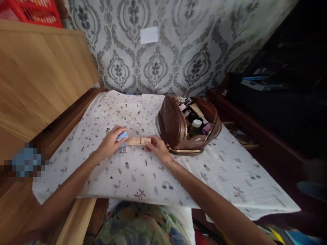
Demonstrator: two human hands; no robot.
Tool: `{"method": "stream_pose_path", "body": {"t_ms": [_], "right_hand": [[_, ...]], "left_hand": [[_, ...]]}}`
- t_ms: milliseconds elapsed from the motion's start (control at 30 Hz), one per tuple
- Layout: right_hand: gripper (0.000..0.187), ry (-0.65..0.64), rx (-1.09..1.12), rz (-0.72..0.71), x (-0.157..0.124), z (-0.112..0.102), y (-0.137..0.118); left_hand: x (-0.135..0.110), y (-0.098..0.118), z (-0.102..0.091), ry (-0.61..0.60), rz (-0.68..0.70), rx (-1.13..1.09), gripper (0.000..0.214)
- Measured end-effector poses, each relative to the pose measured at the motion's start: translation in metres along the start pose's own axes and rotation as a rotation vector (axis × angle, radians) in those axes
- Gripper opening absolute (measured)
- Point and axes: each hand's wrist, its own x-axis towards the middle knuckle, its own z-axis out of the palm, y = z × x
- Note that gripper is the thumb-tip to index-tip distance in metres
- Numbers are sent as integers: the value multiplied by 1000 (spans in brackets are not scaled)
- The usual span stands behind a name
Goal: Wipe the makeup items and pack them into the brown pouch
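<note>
Viewing from the head, we note right hand (158,149) pinching beige tube (138,141) between fingers, over table (144,172); left hand (108,143), fingers curled, gripping blue cloth (122,136) at tube's other end; open brown bag (173,124) just right.

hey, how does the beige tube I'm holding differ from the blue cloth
Colour: the tube is beige with dark lettering; the cloth is light blue, with no lettering visible.
Shape: the tube is long and straight, while the cloth is bunched up.
Hold: your right hand grips the tube's right end; your left hand holds the cloth at its other end.
Both are much smaller than the brown bag.
</note>
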Motion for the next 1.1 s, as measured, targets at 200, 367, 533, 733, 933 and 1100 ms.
{"method": "stream_pose_path", "body": {"t_ms": [200, 367, 533, 733, 933, 1100], "right_hand": [[55, -13, 89, -28, -3, 0, 6], [53, -23, 105, -43, -5, -3, 6], [55, -16, 99, -23, -7, -4, 7], [53, -8, 87, -33, -10, -2, 0], [54, 26, 107, -29, -12, -3, -6], [52, 15, 117, -71, -12, -5, -6]], "left_hand": [[21, 52, 53, 73, 240, 45, 28], [29, 43, 75, -28, 225, 119, 31], [17, -10, 55, -87, 68, 166, 42], [-21, -56, 17, -154, -192, 166, 57], [-64, -41, 2, -129, -265, 142, 69], [-77, -8, -11, 16, -145, 167, 29]]}}
